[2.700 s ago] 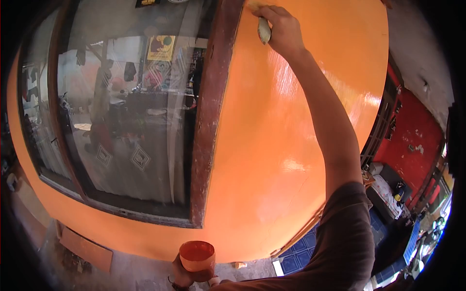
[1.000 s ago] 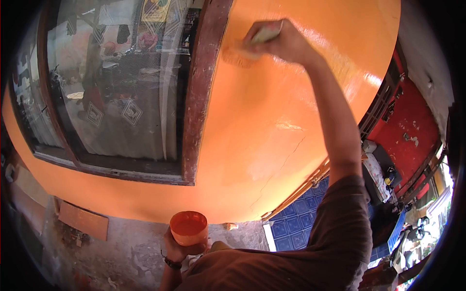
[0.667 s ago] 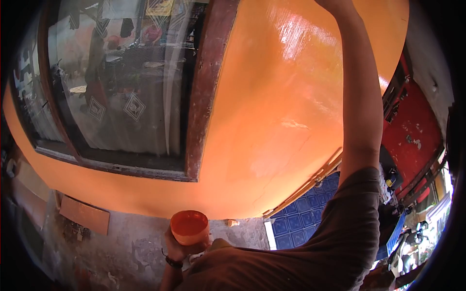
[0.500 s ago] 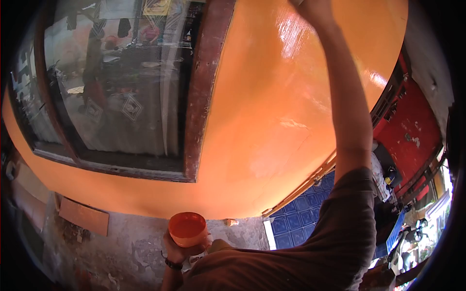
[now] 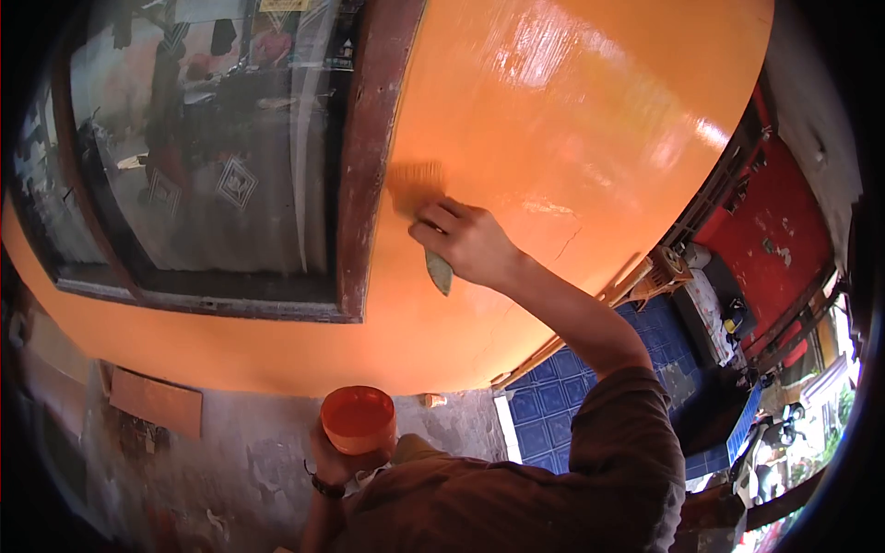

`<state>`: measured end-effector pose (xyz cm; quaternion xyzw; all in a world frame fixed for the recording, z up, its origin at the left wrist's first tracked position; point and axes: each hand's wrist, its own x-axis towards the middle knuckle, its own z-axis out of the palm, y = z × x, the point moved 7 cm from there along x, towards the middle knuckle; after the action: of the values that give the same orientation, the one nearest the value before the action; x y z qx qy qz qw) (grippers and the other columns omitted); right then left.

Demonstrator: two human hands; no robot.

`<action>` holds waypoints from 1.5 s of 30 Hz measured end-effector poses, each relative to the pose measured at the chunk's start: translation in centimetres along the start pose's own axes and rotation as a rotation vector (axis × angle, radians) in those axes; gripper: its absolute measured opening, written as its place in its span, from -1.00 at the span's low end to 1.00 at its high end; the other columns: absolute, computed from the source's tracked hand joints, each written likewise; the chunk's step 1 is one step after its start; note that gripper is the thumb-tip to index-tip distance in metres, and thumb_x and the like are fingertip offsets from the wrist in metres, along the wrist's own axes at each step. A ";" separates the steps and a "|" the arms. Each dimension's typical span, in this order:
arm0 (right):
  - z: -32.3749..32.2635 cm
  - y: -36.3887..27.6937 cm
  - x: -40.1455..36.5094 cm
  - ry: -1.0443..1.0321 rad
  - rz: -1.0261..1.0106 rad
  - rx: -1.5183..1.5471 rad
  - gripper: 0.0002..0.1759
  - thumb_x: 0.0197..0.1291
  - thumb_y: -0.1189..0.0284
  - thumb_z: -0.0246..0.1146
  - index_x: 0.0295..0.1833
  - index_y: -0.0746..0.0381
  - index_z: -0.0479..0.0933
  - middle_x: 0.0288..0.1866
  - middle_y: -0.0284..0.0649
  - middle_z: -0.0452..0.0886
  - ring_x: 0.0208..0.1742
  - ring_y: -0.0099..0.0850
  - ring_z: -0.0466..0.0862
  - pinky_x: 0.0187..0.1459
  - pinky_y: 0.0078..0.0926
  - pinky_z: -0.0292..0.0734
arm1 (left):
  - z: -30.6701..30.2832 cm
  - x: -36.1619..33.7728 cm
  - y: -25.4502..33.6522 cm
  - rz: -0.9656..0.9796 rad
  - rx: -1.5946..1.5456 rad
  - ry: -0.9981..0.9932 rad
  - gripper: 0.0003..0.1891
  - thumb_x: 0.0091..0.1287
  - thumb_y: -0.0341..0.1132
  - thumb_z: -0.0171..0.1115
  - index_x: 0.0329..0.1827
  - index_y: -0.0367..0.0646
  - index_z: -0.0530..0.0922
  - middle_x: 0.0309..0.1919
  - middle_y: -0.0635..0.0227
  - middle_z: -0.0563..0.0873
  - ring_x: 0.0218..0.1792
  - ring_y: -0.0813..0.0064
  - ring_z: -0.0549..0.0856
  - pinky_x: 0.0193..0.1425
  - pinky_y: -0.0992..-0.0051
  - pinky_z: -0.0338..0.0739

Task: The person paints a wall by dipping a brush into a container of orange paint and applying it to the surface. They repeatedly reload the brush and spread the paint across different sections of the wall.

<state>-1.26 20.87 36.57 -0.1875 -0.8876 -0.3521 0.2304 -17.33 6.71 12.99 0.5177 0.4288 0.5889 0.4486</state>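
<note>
My right hand (image 5: 472,244) grips a paintbrush (image 5: 439,273), whose bristle end is blurred and lies against the glossy orange wall (image 5: 489,304), just beside the window frame (image 5: 366,166). The brush handle's tapered end sticks out below my fingers. Low in the view, my left hand (image 5: 334,463) holds an orange-red bowl (image 5: 359,426) from beneath and the side. Orange liquid that looks like paint shows inside it. Part of that hand is hidden behind the bowl.
A dark glass window (image 5: 212,184) fills the upper left. Below the wall are a worn concrete floor (image 5: 249,461) and a flat brown board (image 5: 157,401). Blue tiles (image 5: 553,405) lie to the right, with a red panel (image 5: 761,235) beyond.
My right hand has come down and left from the top of the wall to beside the window frame, bringing the brush into view. The bowl stays nearly in place in my left hand.
</note>
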 end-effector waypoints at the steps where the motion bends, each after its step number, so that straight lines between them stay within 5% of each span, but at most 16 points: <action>1: 0.4 -0.3 0.0 -0.139 0.014 0.141 -0.70 -0.16 0.61 0.26 -0.20 0.16 0.55 -0.18 -0.25 0.57 -0.11 -0.27 0.63 -0.26 -0.45 0.60 | 0.1 0.0 0.5 0.008 -0.034 0.011 -0.20 -0.43 -0.22 0.64 -0.02 -0.32 0.49 -0.18 0.20 0.68 -0.16 0.42 0.67 -0.08 0.38 0.59; 6: -1.9 8.5 4.7 -0.145 0.267 0.603 -0.86 -0.03 0.47 0.28 -0.28 0.19 0.58 -0.43 -0.25 0.62 -0.42 -0.38 0.62 -0.32 -0.47 0.54 | 0.4 -0.3 1.5 0.044 -0.047 0.014 -0.25 -0.40 -0.24 0.63 -0.05 -0.33 0.51 -0.22 0.21 0.69 -0.19 0.42 0.68 -0.09 0.38 0.60; 10: -6.0 11.5 8.1 -0.142 0.373 0.555 -0.86 0.01 0.41 0.35 -0.32 0.21 0.58 -0.51 -0.24 0.60 -0.48 -0.56 0.56 -0.36 -0.55 0.49 | 0.7 -0.3 2.3 0.002 -0.165 0.033 -0.32 -0.36 -0.28 0.62 -0.09 -0.35 0.53 -0.26 0.20 0.70 -0.23 0.44 0.69 -0.12 0.39 0.61; 14: -9.6 12.9 10.1 -0.058 0.435 0.500 -0.89 -0.02 0.45 0.32 -0.35 0.20 0.56 -0.39 -0.25 0.61 -0.34 -0.48 0.59 -0.31 -0.54 0.52 | 0.8 -0.2 2.5 -0.014 -0.137 0.012 -0.31 -0.36 -0.30 0.61 -0.07 -0.35 0.52 -0.25 0.19 0.70 -0.22 0.43 0.69 -0.12 0.38 0.62; 16: -12.1 12.2 11.4 0.050 0.313 0.378 -0.91 -0.04 0.62 0.19 -0.35 0.27 0.54 -0.40 -0.14 0.62 -0.40 -0.23 0.62 -0.34 -0.44 0.52 | 0.6 -0.4 2.0 -0.017 -0.138 0.022 -0.30 -0.36 -0.30 0.61 -0.06 -0.35 0.51 -0.24 0.19 0.69 -0.22 0.42 0.69 -0.12 0.38 0.62; 22: -15.1 10.0 11.1 0.490 -0.048 -0.026 -0.94 -0.03 0.59 0.21 -0.37 0.29 0.54 -0.46 -0.13 0.59 -0.45 -0.26 0.61 -0.41 -0.46 0.50 | 0.5 -0.3 1.8 -0.022 -0.155 0.048 -0.26 -0.38 -0.31 0.62 -0.03 -0.36 0.49 -0.22 0.19 0.69 -0.19 0.41 0.69 -0.10 0.37 0.62; 24: -12.4 8.6 10.0 0.481 -0.086 -0.311 -0.92 -0.03 0.61 0.20 -0.35 0.27 0.53 -0.44 -0.12 0.58 -0.42 -0.26 0.62 -0.41 -0.46 0.51 | 0.5 0.0 1.9 -0.030 -0.165 0.043 -0.26 -0.38 -0.32 0.63 -0.04 -0.37 0.50 -0.22 0.18 0.69 -0.19 0.41 0.69 -0.10 0.37 0.62; 26: -6.9 8.0 8.2 0.329 -0.097 -0.441 -0.88 -0.11 0.43 0.25 -0.36 0.15 0.53 -0.27 -0.28 0.55 -0.14 -0.39 0.55 -0.24 -0.48 0.55 | 0.8 0.3 1.9 -0.022 -0.159 0.019 -0.27 -0.38 -0.33 0.63 -0.04 -0.38 0.50 -0.23 0.18 0.69 -0.20 0.41 0.69 -0.11 0.38 0.62; 28: -3.9 6.1 6.7 0.298 -0.102 -0.452 -0.85 -0.17 0.40 0.16 -0.38 0.13 0.50 -0.23 -0.29 0.49 -0.01 -0.31 0.48 -0.19 -0.41 0.56 | 0.7 0.7 1.6 0.014 -0.145 0.030 -0.27 -0.37 -0.33 0.63 -0.05 -0.38 0.50 -0.25 0.18 0.69 -0.22 0.41 0.69 -0.12 0.38 0.62; 35: 1.1 -0.5 2.0 0.072 -0.084 -0.349 -0.85 -0.18 0.47 0.18 -0.38 0.14 0.47 -0.26 -0.32 0.49 -0.04 -0.36 0.51 -0.32 -0.46 0.58 | 1.3 1.2 3.3 -0.051 -0.251 0.037 -0.28 -0.35 -0.32 0.62 -0.03 -0.38 0.50 -0.32 0.17 0.71 -0.28 0.40 0.70 -0.16 0.40 0.62; 38: 2.5 -2.8 0.1 -0.079 -0.104 -0.146 -0.85 -0.17 0.52 0.20 -0.38 0.15 0.45 -0.31 -0.29 0.50 -0.14 -0.33 0.55 -0.31 -0.46 0.58 | 0.7 1.0 3.0 0.064 -0.109 0.044 -0.25 -0.37 -0.30 0.63 -0.03 -0.36 0.49 -0.27 0.19 0.70 -0.24 0.41 0.70 -0.13 0.40 0.62; 41: 2.5 -0.2 0.0 -0.050 0.096 0.568 -0.68 -0.05 0.59 0.18 -0.11 0.15 0.54 -0.39 -0.24 0.55 -0.35 -0.23 0.59 -0.29 -0.45 0.57 | 0.1 0.7 1.4 0.086 -0.062 0.029 -0.23 -0.40 -0.28 0.63 -0.02 -0.34 0.49 -0.22 0.20 0.69 -0.19 0.42 0.69 -0.10 0.39 0.60; 42: 2.4 1.7 0.4 -0.071 0.105 0.578 -0.63 -0.03 0.59 0.20 -0.03 0.16 0.55 -0.37 -0.22 0.57 -0.33 -0.24 0.59 -0.29 -0.40 0.56 | -0.1 0.7 1.2 0.087 -0.057 0.031 -0.23 -0.40 -0.28 0.63 -0.02 -0.34 0.49 -0.22 0.20 0.69 -0.19 0.42 0.69 -0.10 0.39 0.60; 43: 2.6 3.8 1.0 -0.043 0.081 0.497 -0.74 0.00 0.58 0.24 -0.12 0.20 0.57 -0.36 -0.20 0.58 -0.33 -0.31 0.61 -0.25 -0.45 0.57 | -0.1 0.7 1.0 0.071 -0.045 0.033 -0.22 -0.41 -0.26 0.64 -0.02 -0.33 0.49 -0.21 0.21 0.69 -0.18 0.41 0.68 -0.08 0.39 0.60; 44: 1.6 6.2 1.8 -0.159 0.338 0.659 -0.85 0.04 0.57 0.28 -0.22 0.24 0.59 -0.33 -0.23 0.62 -0.31 -0.43 0.62 -0.22 -0.55 0.55 | -0.2 0.6 0.8 0.054 -0.035 0.035 -0.21 -0.42 -0.25 0.64 -0.02 -0.32 0.49 -0.19 0.21 0.68 -0.16 0.41 0.68 -0.07 0.38 0.59; 45: 0.5 7.7 2.6 -0.189 0.362 0.651 -0.91 0.05 0.57 0.29 -0.27 0.25 0.59 -0.32 -0.27 0.64 -0.29 -0.52 0.62 -0.19 -0.63 0.54 | -0.1 0.6 0.9 0.051 -0.035 0.037 -0.21 -0.42 -0.25 0.64 -0.02 -0.32 0.49 -0.19 0.21 0.68 -0.16 0.41 0.68 -0.07 0.38 0.59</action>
<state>0.24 26.94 41.78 -0.2900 -0.9228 0.0133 0.2534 -17.56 7.11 13.97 0.5097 0.4133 0.6170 0.4344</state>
